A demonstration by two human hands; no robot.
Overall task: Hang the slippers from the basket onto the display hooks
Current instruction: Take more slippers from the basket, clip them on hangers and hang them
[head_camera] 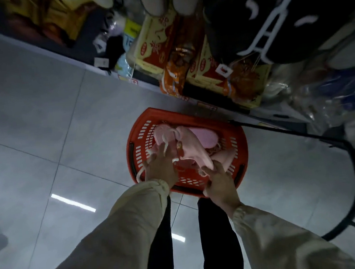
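pink slippers | heaped, white hangers attached | inside red basket

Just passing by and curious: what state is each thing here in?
red basket: on the floor, holding slippers.
pink slippers: in the basket, not yet hung.
left hand: fingers straight, touching the slippers.
right hand: grips one pink slipper's end.
black slippers: hanging on the display.

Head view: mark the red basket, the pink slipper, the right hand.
red basket (160,112), head view, far rim.
pink slipper (192,148), head view, its upper.
right hand (221,184), head view, back of hand.
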